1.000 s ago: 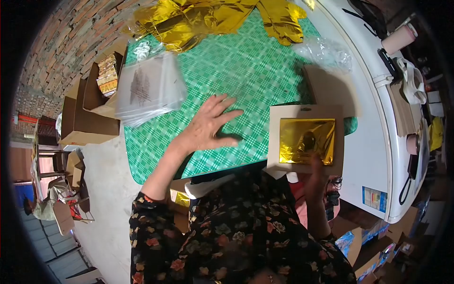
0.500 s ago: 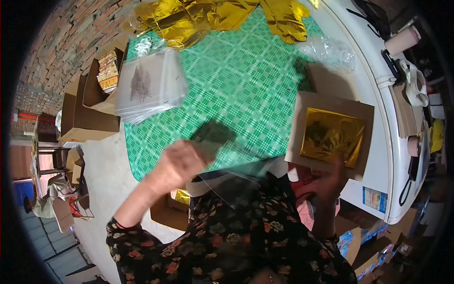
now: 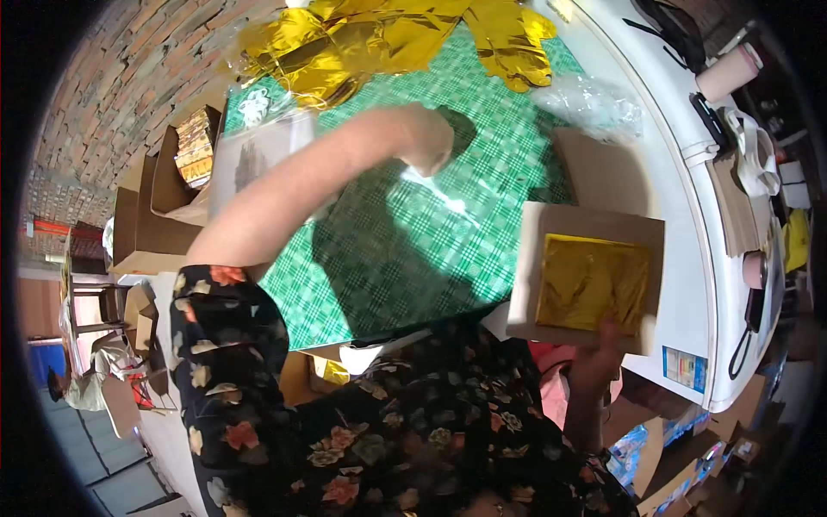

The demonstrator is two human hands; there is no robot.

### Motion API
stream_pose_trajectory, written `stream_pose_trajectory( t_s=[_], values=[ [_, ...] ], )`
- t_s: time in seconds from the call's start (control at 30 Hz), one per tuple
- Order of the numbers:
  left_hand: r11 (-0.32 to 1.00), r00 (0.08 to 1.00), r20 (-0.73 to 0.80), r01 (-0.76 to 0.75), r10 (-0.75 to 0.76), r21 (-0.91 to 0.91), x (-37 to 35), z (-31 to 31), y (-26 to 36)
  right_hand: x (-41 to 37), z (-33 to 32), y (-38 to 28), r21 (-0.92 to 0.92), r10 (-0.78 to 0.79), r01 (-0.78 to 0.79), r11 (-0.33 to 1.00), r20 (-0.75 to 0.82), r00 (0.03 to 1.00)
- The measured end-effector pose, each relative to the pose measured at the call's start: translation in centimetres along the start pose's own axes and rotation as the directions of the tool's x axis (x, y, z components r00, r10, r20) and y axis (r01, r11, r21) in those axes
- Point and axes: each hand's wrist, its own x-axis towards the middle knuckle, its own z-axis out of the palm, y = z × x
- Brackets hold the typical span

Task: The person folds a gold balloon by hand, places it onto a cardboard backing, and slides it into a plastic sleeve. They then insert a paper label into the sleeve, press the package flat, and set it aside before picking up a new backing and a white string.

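Observation:
My left hand (image 3: 426, 142) is raised over the table with its fingers closed. A clear plastic bag (image 3: 448, 202) hangs below it, showing mainly as a bright glint; its edges are hard to make out. Down at the right, my right hand (image 3: 594, 366) grips the lower edge of a flat cardboard piece (image 3: 530, 258), a finger reaching onto the gold foil packet (image 3: 594, 280) lying on it. Partly behind my left forearm is a stack of clear plastic bags (image 3: 254, 159).
A green checked cloth (image 3: 500, 155) covers the table. Gold foil bags (image 3: 388, 43) lie along its far side, with crumpled clear plastic (image 3: 594, 103) at the right. Open cardboard boxes (image 3: 159, 228) stand left; a white appliance (image 3: 689, 241) borders the right.
My left hand has swung up and away from my body, over the table, with the clear plastic. The cardboard with the gold packet has shifted slightly left and lower in view.

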Motion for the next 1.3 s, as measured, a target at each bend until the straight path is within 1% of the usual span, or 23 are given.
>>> stream_pose_trajectory(
  t_s=[0.07,0.1,0.13,0.17,0.2,0.3,0.37,0.4,0.43,0.47,0.53,0.57,0.63,0.73,0.8,0.9,0.93,1.03,1.1,1.13,1.17,1.23,1.3],
  values=[
    [0.968,0.976,-0.162,-0.103,0.142,0.231,2.3,2.8,0.2,-0.4,-0.5,-1.0,-0.163,-0.216,0.220,0.962,0.040,0.976],
    [0.971,0.964,-0.252,-0.026,0.087,0.237,2.3,3.7,1.0,-0.5,-0.7,-1.3,-0.237,-0.317,0.326,0.915,0.079,0.945],
    [0.973,0.905,-0.416,0.004,0.095,0.231,2.1,4.8,1.4,-0.6,-0.8,-1.4,-0.303,-0.412,0.430,0.850,0.127,0.902],
    [0.975,0.818,-0.566,0.034,0.097,0.218,1.8,6.0,1.5,-0.5,-0.8,-1.3,-0.201,-0.387,0.410,0.889,0.148,0.910],
    [0.978,0.708,-0.700,0.065,0.095,0.198,1.3,7.0,1.8,-0.5,-0.6,-1.1,-0.097,-0.364,0.384,0.918,0.171,0.915],
    [0.999,0.625,-0.780,0.021,-0.038,-0.032,-1.8,9.0,4.3,-0.3,1.0,0.3,0.090,-0.389,0.379,0.921,0.173,0.905],
    [0.989,0.566,-0.819,-0.041,-0.096,-0.144,-2.6,11.3,5.6,0.4,1.7,-0.7,0.240,-0.298,0.249,0.938,0.196,0.934],
    [0.977,0.537,-0.834,-0.076,-0.128,-0.199,-2.8,12.7,6.1,1.1,1.9,-3.0,0.340,-0.185,0.093,0.936,0.248,0.951],
    [0.949,0.567,-0.801,-0.099,-0.192,-0.298,-2.8,14.1,6.3,1.4,2.2,-3.6,0.368,-0.151,0.041,0.929,0.277,0.949],
    [0.944,0.564,-0.798,-0.093,-0.212,-0.316,-2.6,15.1,6.5,1.6,2.5,-4.1,0.393,-0.117,-0.013,0.919,0.305,0.945],
    [0.932,0.559,-0.790,-0.081,-0.250,-0.352,-2.7,15.6,7.0,1.4,3.6,-3.3,0.355,-0.172,0.053,0.933,0.312,0.934],
    [0.888,0.613,-0.738,-0.125,-0.282,-0.443,-3.1,15.7,7.1,1.2,4.2,-3.0,0.349,-0.186,0.066,0.935,0.322,0.928],
    [0.829,0.639,-0.701,-0.171,-0.319,-0.532,-3.2,15.5,7.1,0.7,5.0,-2.7,0.333,-0.212,0.090,0.939,0.351,0.912],
    [0.733,0.644,-0.670,-0.241,-0.369,-0.636,-3.5,15.1,7.3,0.1,6.4,-4.3,0.536,-0.161,-0.083,0.840,0.393,0.906],
    [0.661,0.651,-0.648,-0.287,-0.397,-0.693,-3.6,15.1,7.3,-0.3,6.7,-6.6,0.635,-0.082,-0.249,0.732,0.445,0.892],
    [0.594,0.662,-0.627,-0.328,-0.410,-0.734,-4.0,14.8,7.3,-0.9,7.6,-7.7,0.656,-0.063,-0.341,0.674,0.511,0.857],
    [0.568,0.667,-0.622,-0.346,-0.411,-0.747,-4.1,14.8,7.3,-1.0,7.7,-7.7,0.658,-0.068,-0.339,0.672,0.511,0.857],
    [0.623,0.649,-0.660,-0.348,-0.380,-0.701,-4.0,15.2,7.2,-1.1,7.7,-7.8,0.655,-0.067,-0.319,0.685,0.493,0.867],
    [0.684,0.647,-0.695,-0.354,-0.314,-0.638,-3.7,15.8,6.7,-0.9,7.0,-6.7,0.535,-0.184,-0.070,0.842,0.406,0.895],
    [0.712,0.646,-0.711,-0.357,-0.279,-0.604,-3.6,16.1,6.6,-0.7,5.8,-4.6,0.383,-0.318,0.172,0.907,0.359,0.877],
    [0.749,0.612,-0.741,-0.346,-0.276,-0.565,-3.4,16.4,6.6,-0.4,4.8,-2.6,0.202,-0.450,0.403,0.892,0.338,0.826],
    [0.814,0.543,-0.797,-0.318,-0.265,-0.487,-3.3,16.7,7.2,0.3,2.8,-0.2,0.181,-0.251,0.194,0.964,0.385,0.888],
    [0.897,0.522,-0.810,-0.173,-0.266,-0.407,-4.3,15.8,8.6,0.5,1.7,0.6,0.211,-0.084,0.009,0.978,0.348,0.934]
  ],
)
